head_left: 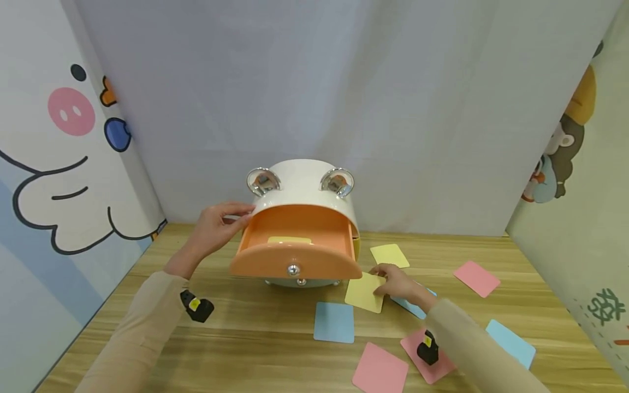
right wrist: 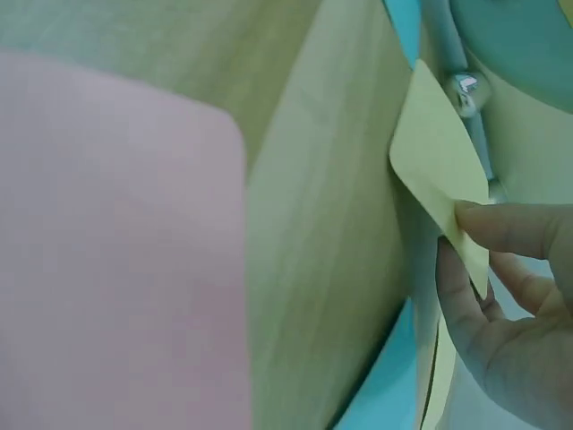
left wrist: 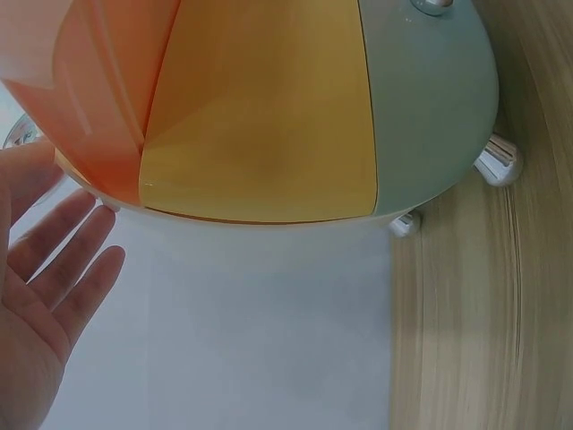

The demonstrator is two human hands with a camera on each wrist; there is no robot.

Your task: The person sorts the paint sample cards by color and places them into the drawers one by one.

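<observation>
A small white cabinet (head_left: 302, 183) with round silver ears stands at the back of the table. Its orange top drawer (head_left: 314, 263) is pulled out, and a yellow card (head_left: 290, 239) shows inside. My left hand (head_left: 216, 226) touches the cabinet's left side near the upper rim, fingers fairly straight. The left wrist view shows the yellow drawer front (left wrist: 269, 116) below the orange one. Between thumb and fingers, my right hand (head_left: 399, 286) pinches a yellow card (head_left: 362, 292), raised off the table in the right wrist view, at the cabinet's right front.
Several loose cards lie on the wooden table (head_left: 236, 349): a yellow card (head_left: 390, 255), a blue card (head_left: 334, 322), a pink card (head_left: 380, 370), and more pink and blue ones to the right. A pale curtain (head_left: 417, 136) hangs behind; printed panels flank the table.
</observation>
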